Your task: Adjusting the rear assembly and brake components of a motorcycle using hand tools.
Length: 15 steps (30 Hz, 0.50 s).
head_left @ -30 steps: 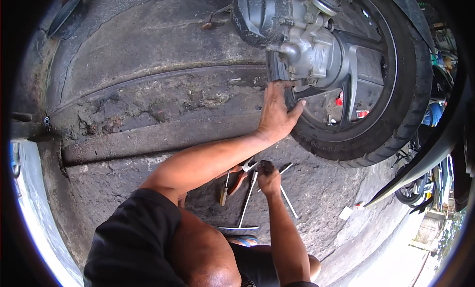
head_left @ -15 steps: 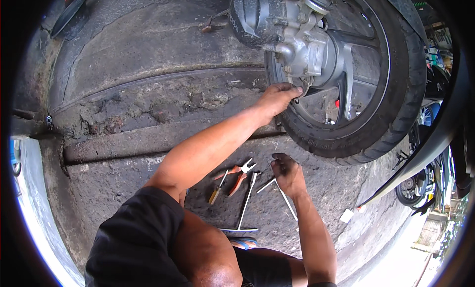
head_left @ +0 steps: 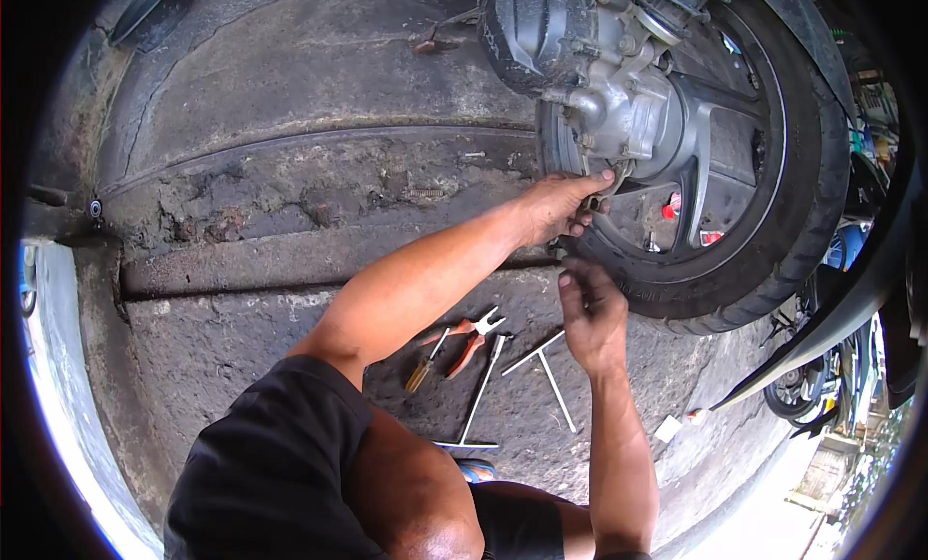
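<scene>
My left hand (head_left: 564, 207) is closed, thumb and fingers pinching a small metal lever (head_left: 619, 176) at the underside of the wheel hub. Just below it, beside the tyre's lower left edge, is my right hand (head_left: 594, 318) with its fingers curled together. Whatever those fingers hold, if anything, is too small and dark to name. Above both hands stands a motorcycle wheel (head_left: 698, 183) with a black tyre (head_left: 810, 212). A grey metal engine housing (head_left: 609, 101) joins the hub on its left side.
Near my knees lie pliers with orange handles (head_left: 471, 345), a yellow-handled screwdriver (head_left: 420, 374) and two T-handle wrenches, one left (head_left: 481, 396) and one right (head_left: 553, 384). A coil spring (head_left: 422, 193) and a small bolt (head_left: 474, 155) rest on the rough concrete ledge. A black body panel (head_left: 822, 347) curves down at right.
My right hand has risen from above the T-handle wrenches to the tyre's edge, close beneath my left hand. The left keeps its pinch on the lever. The whole view has shifted slightly.
</scene>
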### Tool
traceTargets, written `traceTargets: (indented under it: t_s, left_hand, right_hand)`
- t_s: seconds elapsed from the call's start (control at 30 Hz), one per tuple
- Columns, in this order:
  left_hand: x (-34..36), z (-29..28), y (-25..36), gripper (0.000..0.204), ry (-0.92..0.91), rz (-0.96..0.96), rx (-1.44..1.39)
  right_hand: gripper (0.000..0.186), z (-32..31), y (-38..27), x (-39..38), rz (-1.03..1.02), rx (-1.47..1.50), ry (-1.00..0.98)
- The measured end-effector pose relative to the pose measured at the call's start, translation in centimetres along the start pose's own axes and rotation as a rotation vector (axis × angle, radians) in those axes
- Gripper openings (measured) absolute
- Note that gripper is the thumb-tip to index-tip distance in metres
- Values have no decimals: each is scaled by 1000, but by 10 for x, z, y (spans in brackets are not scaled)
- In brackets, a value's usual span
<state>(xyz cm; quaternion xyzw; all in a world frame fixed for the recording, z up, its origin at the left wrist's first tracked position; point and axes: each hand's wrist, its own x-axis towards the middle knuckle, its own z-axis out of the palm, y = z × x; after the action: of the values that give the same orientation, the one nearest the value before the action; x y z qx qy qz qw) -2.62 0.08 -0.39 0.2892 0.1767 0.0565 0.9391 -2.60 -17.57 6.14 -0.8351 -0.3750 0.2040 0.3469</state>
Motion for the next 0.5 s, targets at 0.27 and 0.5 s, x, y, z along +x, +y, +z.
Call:
traceTargets:
  t_s: [0.27,0.5]
  left_hand:
    - [6,-2,-2,39,53,15,18]
    - [4,5,2,34,95,-11,122]
  right_hand:
    - [41,13,-23,66,39,209,532]
    - [44,4,-10,107,55,-6,574]
